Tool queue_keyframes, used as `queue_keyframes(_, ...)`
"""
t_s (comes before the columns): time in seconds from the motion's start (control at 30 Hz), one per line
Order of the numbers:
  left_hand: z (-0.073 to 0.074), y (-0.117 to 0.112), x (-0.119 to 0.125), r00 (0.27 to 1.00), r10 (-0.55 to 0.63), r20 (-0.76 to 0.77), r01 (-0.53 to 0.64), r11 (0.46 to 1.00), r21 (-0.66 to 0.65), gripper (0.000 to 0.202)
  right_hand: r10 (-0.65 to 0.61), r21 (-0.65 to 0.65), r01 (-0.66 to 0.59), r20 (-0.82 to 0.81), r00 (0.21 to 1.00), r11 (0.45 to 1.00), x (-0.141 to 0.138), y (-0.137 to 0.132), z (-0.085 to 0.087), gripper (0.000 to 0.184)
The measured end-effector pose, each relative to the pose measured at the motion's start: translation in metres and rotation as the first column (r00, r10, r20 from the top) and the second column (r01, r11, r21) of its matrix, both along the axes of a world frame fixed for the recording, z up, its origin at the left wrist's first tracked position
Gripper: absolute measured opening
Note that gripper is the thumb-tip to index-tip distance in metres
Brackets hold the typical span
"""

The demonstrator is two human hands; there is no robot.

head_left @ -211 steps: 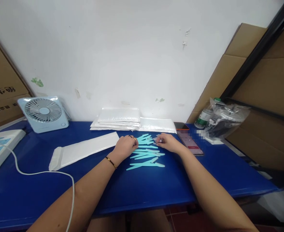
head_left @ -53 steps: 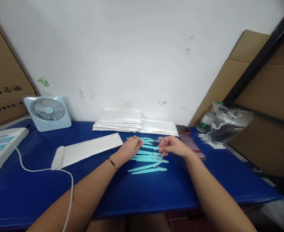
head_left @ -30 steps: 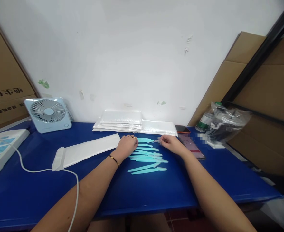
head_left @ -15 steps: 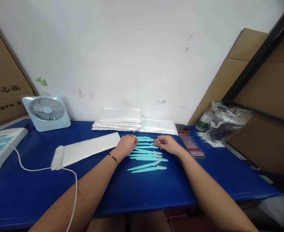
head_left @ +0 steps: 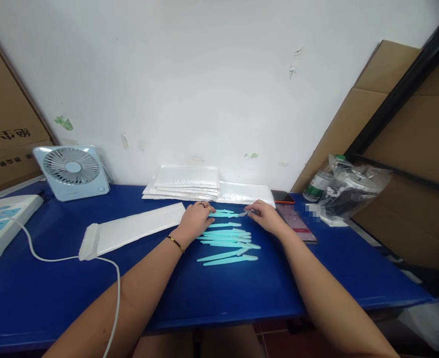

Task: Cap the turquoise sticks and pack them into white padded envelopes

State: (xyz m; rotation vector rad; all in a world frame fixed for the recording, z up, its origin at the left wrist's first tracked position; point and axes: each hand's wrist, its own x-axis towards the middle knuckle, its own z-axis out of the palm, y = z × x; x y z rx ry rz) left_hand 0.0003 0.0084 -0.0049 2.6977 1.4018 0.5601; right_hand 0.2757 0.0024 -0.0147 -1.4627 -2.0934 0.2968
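Several turquoise eyebrow razors [head_left: 227,243] lie roughly side by side on the blue table, their pale blade ends pointing right. My left hand [head_left: 197,219], with a ring and a bracelet on the wrist, has thumb and fingers closed around the handle end of a razor at the far end of the row. At that razor's pale blade end [head_left: 243,214], my right hand [head_left: 263,217] pinches with thumb and forefinger. A single razor [head_left: 225,225] lies apart just below. Left of my left hand is a long white bubble mailer [head_left: 137,229], lying flat.
White bubble mailers [head_left: 185,178] are stacked against the wall. On the right are two phones [head_left: 296,222], a bottle [head_left: 317,185] and a clear plastic bag [head_left: 357,184]. A small fan [head_left: 73,169], a power strip [head_left: 6,223] and a white cable [head_left: 55,259] occupy the left side.
Both hands have shifted slightly toward the wall, my right hand also a little to the right. One razor now lies free below them, with a gap to the farther ones.
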Motion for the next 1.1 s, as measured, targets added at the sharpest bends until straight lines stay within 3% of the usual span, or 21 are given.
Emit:
queue_keyframes(0.3,-0.004,0.004,0.001,0.993,-0.006,-0.116,0.013,0.998,0.065,0.021,0.074,-0.011,-0.073,0.135,0.988,0.997,-0.001,0.003,0.0,0.013)
queue_keyframes(0.5,-0.002,0.002,0.001,0.994,-0.046,-0.097,0.051,0.998,0.047,0.02,0.061,-0.205,-0.055,0.021,0.998,0.977,0.008,-0.007,0.004,0.018)
queue_keyframes(0.6,-0.003,0.002,0.001,0.998,-0.036,-0.056,0.037,0.999,0.013,0.017,0.002,-0.182,-0.005,-0.015,1.0,0.983,0.008,-0.008,0.003,0.021)
queue_keyframes(0.73,-0.004,0.004,0.001,0.999,-0.028,-0.018,0.027,0.999,-0.037,0.016,0.078,-0.173,-0.083,-0.034,0.996,0.981,0.008,-0.005,0.001,0.014)
queue_keyframes(1.1,-0.003,0.006,0.002,0.999,-0.051,0.004,0.051,0.995,-0.088,0.015,0.148,-0.128,-0.165,-0.129,0.98,0.978,-0.021,-0.006,-0.004,0.016)
